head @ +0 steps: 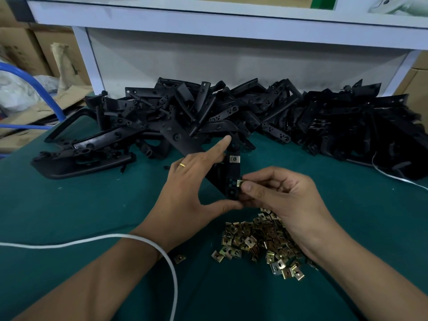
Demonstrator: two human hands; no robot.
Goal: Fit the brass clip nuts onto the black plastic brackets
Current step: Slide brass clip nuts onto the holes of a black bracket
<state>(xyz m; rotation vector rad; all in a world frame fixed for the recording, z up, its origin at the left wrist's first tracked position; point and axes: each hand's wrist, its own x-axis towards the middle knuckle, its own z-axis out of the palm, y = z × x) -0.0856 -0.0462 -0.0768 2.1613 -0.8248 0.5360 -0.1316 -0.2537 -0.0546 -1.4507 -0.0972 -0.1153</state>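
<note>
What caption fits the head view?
Right hand presses a brass clip nut onto the black plastic bracket held by left hand.

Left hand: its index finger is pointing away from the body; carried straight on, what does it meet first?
Probably the pile of black plastic brackets: the left hand has its index fingertip at the pile's near edge already, though depth is unclear.

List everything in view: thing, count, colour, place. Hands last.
bracket: one, black, held upright at centre
fitted nut: one, brass, on the bracket's upper end
nut: one, brass, at the bracket's right edge
loose nuts: many, brass, heaped near the front
bracket pile: many, black, across the back
mat: one, green, covers the table
cord: one, white, across the left forearm
shelf: one, white, behind the pile
boxes: several, brown, far left
ring: one, gold, left hand
left hand: holds the bracket
right hand: pinches the nut
</note>
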